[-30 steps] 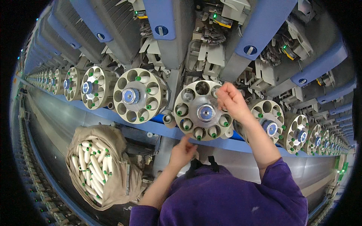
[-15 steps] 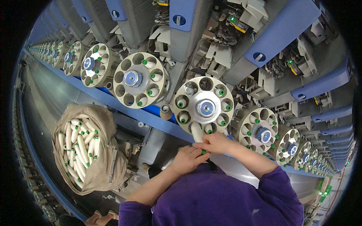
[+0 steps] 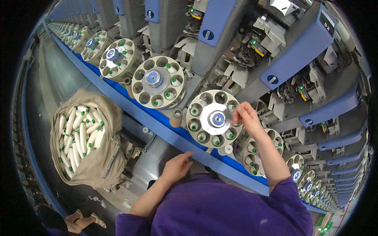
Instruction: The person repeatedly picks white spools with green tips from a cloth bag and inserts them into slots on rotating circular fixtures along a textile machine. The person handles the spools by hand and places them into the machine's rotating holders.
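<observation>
Pinching at round bobbin magazine [image 3: 214, 118] rim, right hand [image 3: 244, 116], left hand [image 3: 178, 166] loose, fingers spread.

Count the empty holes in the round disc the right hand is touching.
3, all along the top of the disc: upper left, top, upper right. The right hand may hide another.

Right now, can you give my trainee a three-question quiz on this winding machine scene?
1. True or false: the right hand is up at the round bobbin magazine.
2. What holds the white bobbins with green ends at lower left? A) a fabric sack B) a metal tray C) a blue crate
3. Fill in: the left hand is open and holds ____.

Key: 1 true; 2 A, the fabric sack; 3 nothing.
</observation>
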Tool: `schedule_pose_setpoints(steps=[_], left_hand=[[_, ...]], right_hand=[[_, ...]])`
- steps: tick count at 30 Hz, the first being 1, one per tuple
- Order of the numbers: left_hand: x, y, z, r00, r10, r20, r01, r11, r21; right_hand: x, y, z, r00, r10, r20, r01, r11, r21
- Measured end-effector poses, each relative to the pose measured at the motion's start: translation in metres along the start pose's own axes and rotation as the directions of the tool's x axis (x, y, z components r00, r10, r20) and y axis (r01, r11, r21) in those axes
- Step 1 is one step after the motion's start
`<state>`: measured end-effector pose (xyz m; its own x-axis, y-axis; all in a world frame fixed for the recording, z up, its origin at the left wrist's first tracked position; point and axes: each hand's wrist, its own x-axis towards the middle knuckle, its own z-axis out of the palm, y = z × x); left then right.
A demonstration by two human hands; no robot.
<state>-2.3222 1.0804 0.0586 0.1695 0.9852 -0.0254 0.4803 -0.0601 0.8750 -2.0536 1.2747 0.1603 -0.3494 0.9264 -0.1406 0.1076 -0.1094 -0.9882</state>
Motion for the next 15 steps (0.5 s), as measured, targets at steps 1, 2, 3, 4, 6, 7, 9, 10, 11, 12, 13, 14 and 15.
schedule_pose_setpoints(steps=[1, 2, 3, 4, 6, 7, 9, 10, 11, 12, 13, 14, 15], left_hand=[[-0.007, -0.011, 0.001, 0.996, -0.093, 0.004, 0.093, 0.995, -0.019], [-0.016, -0.025, 0.001, 0.986, -0.166, -0.008, 0.165, 0.984, -0.061], [-0.025, -0.04, 0.001, 0.981, -0.192, -0.025, 0.192, 0.981, 0.0], [-0.041, -0.056, 0.0, 0.978, -0.203, -0.047, 0.205, 0.978, 0.048], [-0.074, -0.087, -0.003, 0.957, -0.28, -0.077, 0.288, 0.951, 0.116], [-0.093, -0.102, -0.003, 0.93, -0.353, -0.101, 0.364, 0.924, 0.118], [-0.136, -0.128, 0.001, 0.843, -0.533, -0.077, 0.538, 0.832, 0.132], [-0.156, -0.139, 0.004, 0.79, -0.611, -0.055, 0.612, 0.777, 0.147], [-0.174, -0.149, 0.007, 0.739, -0.672, -0.055, 0.671, 0.724, 0.159], [-0.189, -0.155, 0.015, 0.719, -0.695, -0.023, 0.685, 0.703, 0.189], [-0.206, -0.159, 0.022, 0.696, -0.718, -0.018, 0.705, 0.677, 0.212], [-0.228, -0.162, 0.02, 0.626, -0.779, -0.011, 0.76, 0.608, 0.229], [-0.246, -0.16, 0.022, 0.635, -0.772, -0.006, 0.765, 0.628, 0.14]], right_hand=[[0.01, 0.005, 0.007, 0.999, -0.021, -0.04, 0.013, 0.98, -0.196], [0.019, 0.008, 0.015, 0.993, -0.034, -0.114, -0.012, 0.926, -0.377], [0.024, 0.008, 0.022, 0.94, -0.317, 0.127, 0.312, 0.649, -0.694], [0.022, 0.007, 0.028, 0.923, -0.261, 0.283, 0.371, 0.412, -0.832], [0.023, -0.004, 0.036, 0.991, 0.129, 0.04, -0.006, 0.339, -0.941], [0.022, -0.009, 0.041, 0.998, -0.01, 0.069, 0.069, 0.332, -0.941], [0.015, -0.013, 0.05, 0.993, -0.051, 0.105, 0.117, 0.48, -0.869], [0.014, -0.009, 0.06, 0.97, 0.211, 0.123, -0.018, 0.563, -0.826], [0.006, -0.001, 0.07, 0.953, 0.247, 0.176, 0.044, 0.462, -0.886], [-0.004, 0.011, 0.083, 0.917, 0.181, 0.356, 0.244, 0.453, -0.858], [-0.008, 0.021, 0.096, 0.89, 0.239, 0.389, 0.32, 0.281, -0.905], [-0.013, 0.029, 0.108, 0.823, 0.303, 0.481, 0.459, 0.145, -0.876], [-0.019, 0.029, 0.116, 0.841, 0.262, 0.474, 0.436, 0.193, -0.879]])
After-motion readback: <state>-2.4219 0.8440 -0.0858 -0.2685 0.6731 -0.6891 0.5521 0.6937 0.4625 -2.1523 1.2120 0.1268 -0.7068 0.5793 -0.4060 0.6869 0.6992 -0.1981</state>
